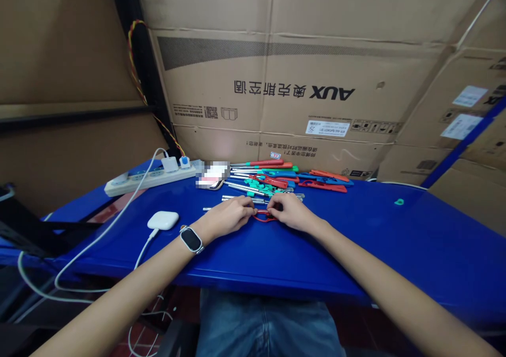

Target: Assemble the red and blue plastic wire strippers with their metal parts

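My left hand (237, 213) and my right hand (291, 212) meet near the middle of the blue table. Between them is a small red loop-shaped part (264, 219). The fingers of both hands are closed in a pinch at its two ends; its exact kind is too small to make out. Just beyond my hands lie several thin silver metal rods (253, 200). Small green plastic pieces (264, 187) are heaped behind those, along with a red plastic handle piece (272, 181).
Red and blue handle pieces (326, 186) lie at the back. A white power strip (154, 180), a partly pixelated phone (213, 176) and a white earbud case (163, 220) with cable are on the left. One green piece (399, 202) sits right. Cardboard (276, 61) walls the back.
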Demonstrator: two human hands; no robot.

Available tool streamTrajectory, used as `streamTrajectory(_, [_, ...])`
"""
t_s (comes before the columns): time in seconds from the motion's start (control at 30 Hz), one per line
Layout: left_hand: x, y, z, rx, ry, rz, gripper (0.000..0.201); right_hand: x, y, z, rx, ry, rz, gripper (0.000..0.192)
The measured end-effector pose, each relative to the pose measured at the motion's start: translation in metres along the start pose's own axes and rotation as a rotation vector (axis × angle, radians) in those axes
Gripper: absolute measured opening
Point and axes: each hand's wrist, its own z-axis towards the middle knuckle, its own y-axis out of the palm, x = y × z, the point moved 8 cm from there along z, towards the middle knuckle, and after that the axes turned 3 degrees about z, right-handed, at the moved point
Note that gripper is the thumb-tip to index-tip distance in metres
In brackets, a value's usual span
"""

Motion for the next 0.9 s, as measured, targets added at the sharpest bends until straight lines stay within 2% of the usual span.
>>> streamTrajectory(0.27, [0.007, -0.002, 0.000, 0.035, 0.022, 0.044, 0.030, 0.006, -0.003, -0.002, 0.023, 0.094, 0.000, 0.011])
streamTrajectory(0.47, [0.009, -0.001, 0.001, 0.042, 0.006, 0.117, 0.032, -0.005, -0.008, -0.005, 0.010, -0.002, -0.096, 0.012])
streamTrajectory(0.77, [0.020, -0.003, 0.011, 0.056, 0.041, 0.249, 0.036, 0.008, -0.003, 0.002, -0.010, 0.102, 0.113, 0.014])
streamTrajectory(0.9, [0.023, -0.001, 0.012, 0.044, 0.046, 0.277, 0.035, 0.010, -0.003, 0.002, 0.000, 0.114, 0.110, 0.013])
